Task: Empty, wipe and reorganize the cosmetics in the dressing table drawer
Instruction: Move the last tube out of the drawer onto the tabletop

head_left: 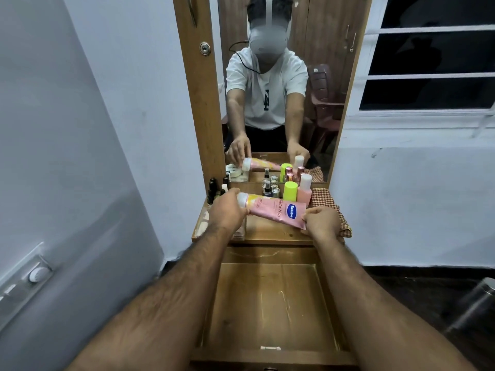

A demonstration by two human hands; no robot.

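A pink Vaseline tube [278,210] lies crosswise just above the dressing table top [273,232]. My left hand [227,210] grips its white cap end, and my right hand [320,219] pinches its flat crimped end. Below them the wooden drawer [270,303] is pulled out, with nothing in it. Behind the tube stand a neon-yellow capped bottle [290,191], a pink bottle with a white cap [304,190] and small spray bottles [270,190]. A checked cloth [328,199] lies at the right of the top.
Dark nail polish bottles [214,190] stand at the top's back left. A clear organizer [239,231] sits under my left wrist. The mirror [281,89] rises behind the table. A wall switch panel [26,277] is at the left, a metal bin [476,303] on the floor at the right.
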